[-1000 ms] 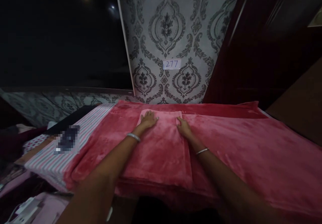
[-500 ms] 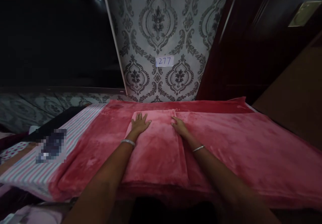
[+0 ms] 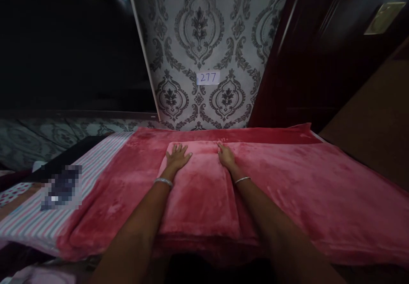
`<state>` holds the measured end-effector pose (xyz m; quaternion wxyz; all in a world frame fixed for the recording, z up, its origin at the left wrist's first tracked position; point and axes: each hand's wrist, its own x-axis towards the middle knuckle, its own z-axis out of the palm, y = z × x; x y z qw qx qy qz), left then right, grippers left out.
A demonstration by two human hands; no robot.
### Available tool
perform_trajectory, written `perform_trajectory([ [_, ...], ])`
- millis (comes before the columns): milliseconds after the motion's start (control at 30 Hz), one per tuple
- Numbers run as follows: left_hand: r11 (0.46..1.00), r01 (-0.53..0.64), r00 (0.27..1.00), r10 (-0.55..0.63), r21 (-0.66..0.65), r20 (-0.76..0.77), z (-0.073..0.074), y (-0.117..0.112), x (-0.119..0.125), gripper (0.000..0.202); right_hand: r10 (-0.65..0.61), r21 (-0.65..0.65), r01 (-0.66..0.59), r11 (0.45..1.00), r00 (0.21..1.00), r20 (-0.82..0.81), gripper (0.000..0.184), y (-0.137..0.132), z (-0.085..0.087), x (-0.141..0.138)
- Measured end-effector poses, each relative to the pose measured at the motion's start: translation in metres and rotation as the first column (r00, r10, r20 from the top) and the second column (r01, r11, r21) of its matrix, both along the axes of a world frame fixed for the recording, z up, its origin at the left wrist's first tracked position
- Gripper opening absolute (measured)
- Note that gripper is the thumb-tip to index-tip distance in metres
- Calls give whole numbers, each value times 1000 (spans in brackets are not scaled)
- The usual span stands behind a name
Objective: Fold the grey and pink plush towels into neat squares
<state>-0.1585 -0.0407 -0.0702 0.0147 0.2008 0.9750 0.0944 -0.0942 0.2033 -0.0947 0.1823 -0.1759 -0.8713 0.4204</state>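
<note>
A red plush blanket (image 3: 294,182) is spread over the surface before me. Part of it is doubled over into a folded panel (image 3: 198,207) at the middle. My left hand (image 3: 178,156) lies flat on the panel's far left corner, fingers spread. At the panel's far right corner, my right hand (image 3: 226,156) is closed on the edge of the cloth, its index finger reaching along it. The other fingers are curled and partly hidden.
A striped cloth (image 3: 96,164) lies under the blanket's left side, with a pixelated dark object (image 3: 62,188) on it. Behind are a patterned wall (image 3: 198,28) with a "277" label (image 3: 208,78), a large dark screen (image 3: 70,45) and a dark red door (image 3: 306,62).
My right hand has shifted slightly farther along the panel's right edge, and its wrist has moved left. My left hand stays flat in the same place.
</note>
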Motion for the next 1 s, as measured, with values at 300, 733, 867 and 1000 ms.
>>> perform_trajectory([
  [300,1000,25,1000,-25,16,-4,2,2,5,69,109,-62,-110,992,994,-17,80,-5,5,60],
  [733,997,70,995,-71,27,64,44,-19,37,57,191,-162,-213,964,971,-141,90,-31,-12,153],
  [867,976,216,976,-215,-15,13,34,-46,101,61,281,-100,-288,952,957,-76,94,-46,-14,187],
  [1000,945,314,948,-318,-87,-33,2,-67,154,68,312,4,-312,950,950,-20,82,-52,-20,201],
])
